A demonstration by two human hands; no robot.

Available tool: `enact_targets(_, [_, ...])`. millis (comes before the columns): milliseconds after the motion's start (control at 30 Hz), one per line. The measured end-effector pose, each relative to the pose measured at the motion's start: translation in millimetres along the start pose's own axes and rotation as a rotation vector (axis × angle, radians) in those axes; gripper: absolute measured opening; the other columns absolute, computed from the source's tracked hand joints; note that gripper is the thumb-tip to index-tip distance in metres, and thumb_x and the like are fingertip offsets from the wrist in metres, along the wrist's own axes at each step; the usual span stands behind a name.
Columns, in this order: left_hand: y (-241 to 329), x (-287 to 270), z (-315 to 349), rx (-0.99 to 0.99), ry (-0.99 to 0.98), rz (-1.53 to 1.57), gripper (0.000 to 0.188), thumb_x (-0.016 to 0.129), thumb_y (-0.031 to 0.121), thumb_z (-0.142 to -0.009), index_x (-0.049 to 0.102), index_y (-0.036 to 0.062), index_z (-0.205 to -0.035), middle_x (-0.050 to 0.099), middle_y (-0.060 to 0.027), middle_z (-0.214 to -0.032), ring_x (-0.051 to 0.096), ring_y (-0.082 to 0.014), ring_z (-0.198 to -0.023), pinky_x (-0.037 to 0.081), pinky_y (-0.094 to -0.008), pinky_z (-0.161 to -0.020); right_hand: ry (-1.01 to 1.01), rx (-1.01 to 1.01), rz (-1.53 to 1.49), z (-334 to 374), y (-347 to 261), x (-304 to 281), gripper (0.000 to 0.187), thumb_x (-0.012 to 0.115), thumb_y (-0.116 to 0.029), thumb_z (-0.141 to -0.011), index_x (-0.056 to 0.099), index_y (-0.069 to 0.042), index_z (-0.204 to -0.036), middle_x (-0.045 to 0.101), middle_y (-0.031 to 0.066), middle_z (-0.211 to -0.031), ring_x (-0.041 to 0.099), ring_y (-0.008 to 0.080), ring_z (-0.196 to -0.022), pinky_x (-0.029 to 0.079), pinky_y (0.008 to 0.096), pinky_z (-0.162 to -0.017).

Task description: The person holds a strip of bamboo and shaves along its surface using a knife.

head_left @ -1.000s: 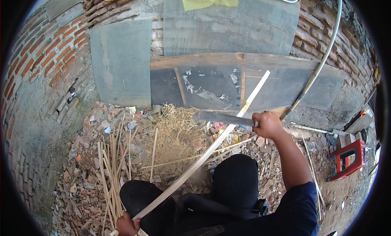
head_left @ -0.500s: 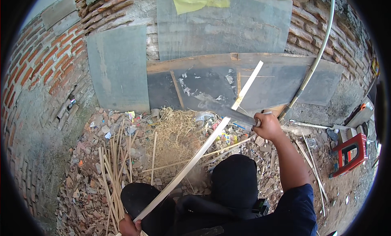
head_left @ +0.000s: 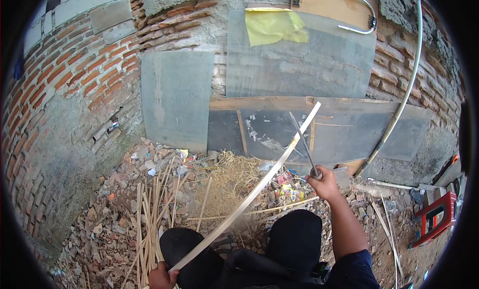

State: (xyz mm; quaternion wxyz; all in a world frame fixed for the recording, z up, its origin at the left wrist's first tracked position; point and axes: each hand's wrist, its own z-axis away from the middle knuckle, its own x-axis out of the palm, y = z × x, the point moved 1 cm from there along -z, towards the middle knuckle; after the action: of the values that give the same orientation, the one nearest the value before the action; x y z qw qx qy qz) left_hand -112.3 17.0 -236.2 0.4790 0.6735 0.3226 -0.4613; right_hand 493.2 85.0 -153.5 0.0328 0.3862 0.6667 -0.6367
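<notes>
The right hand [head_left: 323, 182] is gripping a long knife [head_left: 302, 139] raised beside the pale bamboo strip [head_left: 249, 196], whose lower end the left hand [head_left: 160, 277] is clasping, with split strips [head_left: 147, 216] already piled left of it.

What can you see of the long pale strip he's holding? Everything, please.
The long strip looks like split bamboo or wood: pale, thin, flat, slightly bowed. It runs diagonally from the left hand, which holds its lower end at the bottom edge, up to its free tip in front of the dark board. The blade in the right hand crosses it near the top.
</notes>
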Motion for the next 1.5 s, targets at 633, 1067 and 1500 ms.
enact_targets(633, [-9.2, 36.0, 26.4, -0.154, 0.301, 0.153, 0.040, 0.075, 0.039, -0.081, 0.056, 0.0059, -0.093, 0.062, -0.0168, -0.063, 0.064, -0.0393, -0.059, 0.050, -0.0473, -0.054, -0.087, 0.070, -0.755, 11.7, -124.9, 121.7, 0.021, 0.074, -0.017, -0.089, 0.061, -0.005, -0.100, 0.050, -0.0036, -0.062, 0.045, 0.0066, -0.050, 0.036, 0.0243, -0.046])
enact_targets(1067, [-7.4, -45.9, -66.8, 0.008, 0.808, 0.442, 0.021, 0.064, 0.017, -0.092, 0.059, -0.0005, -0.081, 0.055, -0.0083, -0.058, 0.049, -0.0139, -0.050, 0.040, -0.0305, -0.049, -0.222, -0.049, -0.785, 27.9, -152.8, 160.9, 0.023, 0.074, -0.023, -0.089, 0.058, -0.008, -0.091, 0.052, -0.0027, -0.062, 0.048, 0.0072, -0.051, 0.037, 0.0254, -0.045])
enact_targets(1500, [103.7, -73.2, -252.2, 0.224, 0.755, 0.968, 0.012, 0.046, 0.007, -0.095, 0.055, 0.0014, -0.091, 0.049, -0.0008, -0.062, 0.045, -0.0076, -0.056, 0.037, -0.0262, -0.052, -0.188, -0.224, -0.634, -4.2, -247.0, 114.4, 0.026, 0.076, -0.024, -0.087, 0.058, -0.005, -0.094, 0.061, 0.0014, -0.074, 0.053, 0.0085, -0.058, 0.045, 0.0263, -0.054])
